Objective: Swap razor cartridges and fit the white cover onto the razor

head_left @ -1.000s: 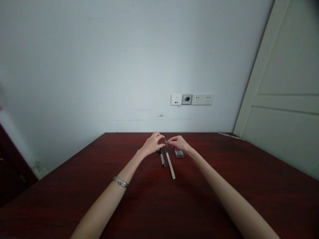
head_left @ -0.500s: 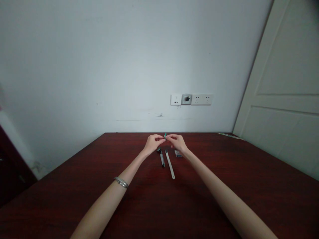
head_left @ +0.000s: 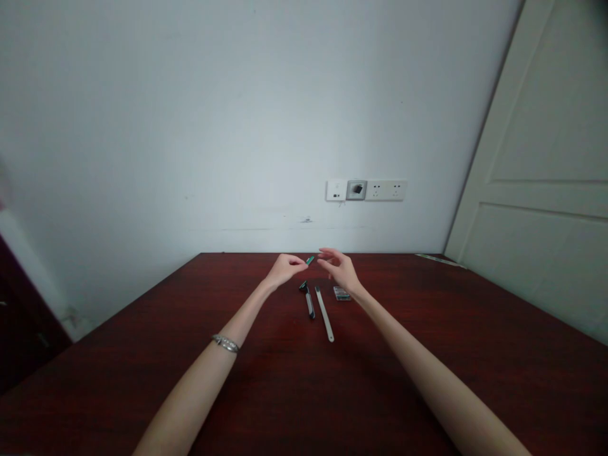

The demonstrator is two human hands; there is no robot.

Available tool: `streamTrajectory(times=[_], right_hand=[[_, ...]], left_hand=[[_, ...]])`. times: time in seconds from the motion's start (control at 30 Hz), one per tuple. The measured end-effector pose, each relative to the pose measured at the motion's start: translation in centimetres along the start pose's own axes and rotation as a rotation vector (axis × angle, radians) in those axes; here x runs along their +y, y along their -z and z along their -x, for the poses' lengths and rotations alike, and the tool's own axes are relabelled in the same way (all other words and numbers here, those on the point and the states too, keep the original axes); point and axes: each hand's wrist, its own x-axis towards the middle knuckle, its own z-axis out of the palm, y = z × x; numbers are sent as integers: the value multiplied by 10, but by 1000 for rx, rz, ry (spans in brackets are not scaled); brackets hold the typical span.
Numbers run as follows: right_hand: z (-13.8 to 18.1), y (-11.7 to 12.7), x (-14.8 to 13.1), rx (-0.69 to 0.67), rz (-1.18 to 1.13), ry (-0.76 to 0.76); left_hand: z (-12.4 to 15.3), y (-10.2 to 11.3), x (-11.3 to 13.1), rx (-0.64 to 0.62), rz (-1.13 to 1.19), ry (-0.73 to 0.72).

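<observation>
Over the far middle of the dark red table [head_left: 304,392], my left hand [head_left: 284,270] pinches a small green piece [head_left: 310,259] between fingertips. A bracelet [head_left: 226,343] sits on that wrist. My right hand [head_left: 338,269] hovers just right of the piece with fingers spread and holds nothing. Below the hands lie a black razor handle [head_left: 308,300], a long pale handle [head_left: 325,313] and a small clear case [head_left: 341,292].
A white wall rises behind the table, with a row of sockets [head_left: 365,190]. A pale door [head_left: 546,190] stands at the right. A thin strip [head_left: 439,258] lies at the table's far right corner.
Both hands rose from the table. The right hand let go of the small green piece and opened; the left hand kept it and tilted it.
</observation>
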Motion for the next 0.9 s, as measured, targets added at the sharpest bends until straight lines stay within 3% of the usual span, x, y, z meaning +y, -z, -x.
streamTrajectory(times=[0.17, 0.27, 0.7, 0.9], right_hand=[[1, 6, 5, -54, 204, 251], [2, 5, 4, -118, 240, 317], [3, 13, -8, -297, 487, 370], [-4, 47, 7, -324, 589, 256]], left_hand=[[-2, 8, -5, -144, -68, 6], [-1, 8, -4, -186, -64, 8], [3, 15, 0, -292, 159, 107], [1, 19, -3, -233, 179, 138]])
